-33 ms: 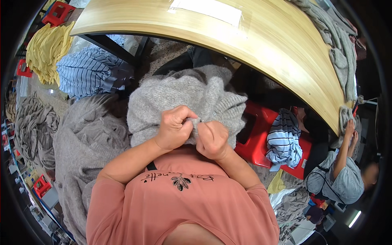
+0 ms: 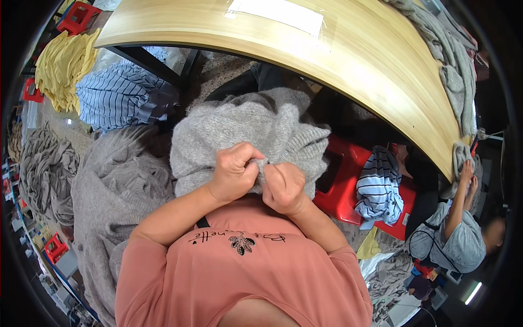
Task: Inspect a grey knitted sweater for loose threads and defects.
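Fingers [image 2: 248, 151] of the left hand [image 2: 235, 173] pinched a fold of the gray sweater [image 2: 223, 128] at the frame's centre; just rightward, the right hand [image 2: 284, 188] closed on the same cloth. Handling looked underway, unfinished; how much was done or left, I couldn't tell.

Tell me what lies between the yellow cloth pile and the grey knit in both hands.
In the head view, blue striped cloth lies between the yellow cloth pile and the grey knit.
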Motion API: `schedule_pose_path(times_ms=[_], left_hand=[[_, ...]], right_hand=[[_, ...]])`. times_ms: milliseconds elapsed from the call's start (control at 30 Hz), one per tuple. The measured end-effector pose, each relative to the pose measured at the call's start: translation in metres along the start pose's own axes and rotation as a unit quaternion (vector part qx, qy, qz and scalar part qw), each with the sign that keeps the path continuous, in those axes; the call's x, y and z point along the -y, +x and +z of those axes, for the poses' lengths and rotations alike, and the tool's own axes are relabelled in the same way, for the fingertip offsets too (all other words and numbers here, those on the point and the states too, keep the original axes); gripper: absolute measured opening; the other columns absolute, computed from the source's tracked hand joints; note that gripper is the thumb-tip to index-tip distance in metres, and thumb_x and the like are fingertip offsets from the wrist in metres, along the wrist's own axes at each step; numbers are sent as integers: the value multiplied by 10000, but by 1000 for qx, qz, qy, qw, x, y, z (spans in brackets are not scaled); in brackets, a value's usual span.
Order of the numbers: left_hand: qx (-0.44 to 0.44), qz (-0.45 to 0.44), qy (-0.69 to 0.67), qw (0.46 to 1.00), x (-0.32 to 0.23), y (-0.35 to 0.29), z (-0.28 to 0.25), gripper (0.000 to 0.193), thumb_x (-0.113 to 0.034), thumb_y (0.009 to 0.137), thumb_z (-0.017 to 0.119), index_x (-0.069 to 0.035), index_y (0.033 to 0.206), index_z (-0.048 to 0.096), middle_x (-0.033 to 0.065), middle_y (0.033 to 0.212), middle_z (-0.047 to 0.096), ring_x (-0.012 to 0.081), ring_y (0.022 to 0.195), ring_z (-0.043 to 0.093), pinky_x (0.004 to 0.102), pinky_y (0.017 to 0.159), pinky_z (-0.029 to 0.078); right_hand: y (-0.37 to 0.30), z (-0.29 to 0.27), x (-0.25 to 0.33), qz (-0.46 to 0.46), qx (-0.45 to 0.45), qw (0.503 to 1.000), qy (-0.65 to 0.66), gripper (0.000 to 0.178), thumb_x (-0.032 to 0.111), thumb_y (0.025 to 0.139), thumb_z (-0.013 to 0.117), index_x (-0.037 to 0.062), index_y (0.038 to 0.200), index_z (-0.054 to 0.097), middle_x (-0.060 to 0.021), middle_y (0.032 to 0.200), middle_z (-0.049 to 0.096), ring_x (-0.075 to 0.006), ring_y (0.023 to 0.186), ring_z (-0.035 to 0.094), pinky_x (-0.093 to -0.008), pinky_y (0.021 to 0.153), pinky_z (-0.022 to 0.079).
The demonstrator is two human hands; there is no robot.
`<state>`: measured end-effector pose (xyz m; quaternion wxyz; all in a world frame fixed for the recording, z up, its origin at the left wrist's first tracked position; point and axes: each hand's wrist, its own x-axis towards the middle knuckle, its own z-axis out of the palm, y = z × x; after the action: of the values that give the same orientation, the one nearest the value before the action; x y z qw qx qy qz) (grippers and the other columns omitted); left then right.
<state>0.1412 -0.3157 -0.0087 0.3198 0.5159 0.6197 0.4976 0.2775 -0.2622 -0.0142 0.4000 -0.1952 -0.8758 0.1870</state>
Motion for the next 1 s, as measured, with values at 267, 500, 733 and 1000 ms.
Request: schedule_pose_path(times_ms=[267, 500, 733, 1000], left_hand=[[-60, 124, 175, 975, 20, 12, 0, 97, 29, 656, 537, -40, 717, 567, 97, 675, 572, 269, 600, 574, 332, 526, 465], [16, -71, 184, 980, 37, 26, -14, 85, -98, 668, 619, -48, 736, 619, 105, 724, 609, 287, 639, 585, 356, 572, 458], [62, -53, 86, 993, 24, 20, -7, 87, -7, 661, 611, 10, 746, 600, 91, 664, 592, 147, 611, 567, 260, 558, 432], [97, -122, 27, 987, 21, 23, -22, 72, -17, 676, 625, 4, 743, 608, 37, 659, 585, 66, 619, 523, 230, 545, 418]], right_hand=[[-12, -7, -23, 167, -2, 986, 1, 257, -58, 588, 529, -26, 842, 552, -161, 681, 529, -309, 557, 526, -362, 496, 428], [-11, -8, -50, 285, 211, 923, -149, 254, -40, 635, 527, 17, 881, 550, -158, 827, 562, -336, 715, 552, -408, 624, 448], [14, -1, -33, 166, 159, 967, 110, 220, 40, 665, 610, 5, 878, 566, -113, 794, 569, -301, 736, 530, -387, 710, 397], [1, 14, -35, 303, 94, 919, 234, 49, -29, 734, 570, -13, 780, 567, -71, 662, 524, -153, 593, 492, -252, 523, 378]])
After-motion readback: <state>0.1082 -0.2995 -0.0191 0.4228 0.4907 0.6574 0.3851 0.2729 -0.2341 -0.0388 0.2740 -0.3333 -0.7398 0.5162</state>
